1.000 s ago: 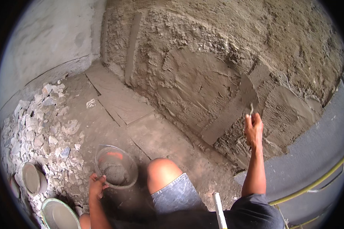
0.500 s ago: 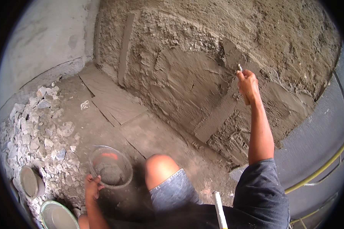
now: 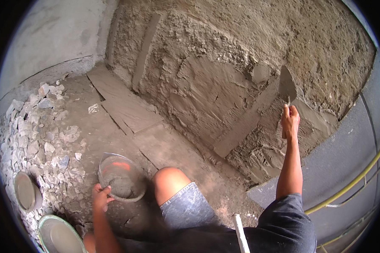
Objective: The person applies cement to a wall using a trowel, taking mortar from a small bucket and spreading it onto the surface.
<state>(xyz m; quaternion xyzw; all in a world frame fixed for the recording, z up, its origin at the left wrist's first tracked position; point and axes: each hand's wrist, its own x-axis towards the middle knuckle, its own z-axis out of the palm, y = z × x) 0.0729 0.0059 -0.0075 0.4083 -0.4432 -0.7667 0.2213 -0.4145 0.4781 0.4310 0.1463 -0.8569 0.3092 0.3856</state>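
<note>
My right hand (image 3: pixel 290 120) is closed round the handle of a pointed trowel (image 3: pixel 287 84). Its blade lies against the rough wall at the upper end of a smooth, raised mortar band (image 3: pixel 245 122). Fresh wet mortar (image 3: pixel 213 82) covers the wall to the left of that band. Down at the left, my left hand (image 3: pixel 101 197) grips the near-left rim of a bucket (image 3: pixel 136 170), thumb over the edge. Grey mortar (image 3: pixel 120 184) sits in the bucket, which tilts slightly.
Broken stones (image 3: pixel 36 143) are heaped along the left, with a small grey tub (image 3: pixel 27 192) and a green-rimmed basin (image 3: pixel 59 232) beside them. Flat boards (image 3: pixel 124 111) lie along the wall's foot. A yellow tube frame (image 3: pixel 346 185) stands at the right. A white stick (image 3: pixel 240 232) is near my body.
My right hand has brought the trowel rightward and down the wall, and its blade shows more fully. My left hand keeps its hold on the bucket. The whole view has shifted slightly.
</note>
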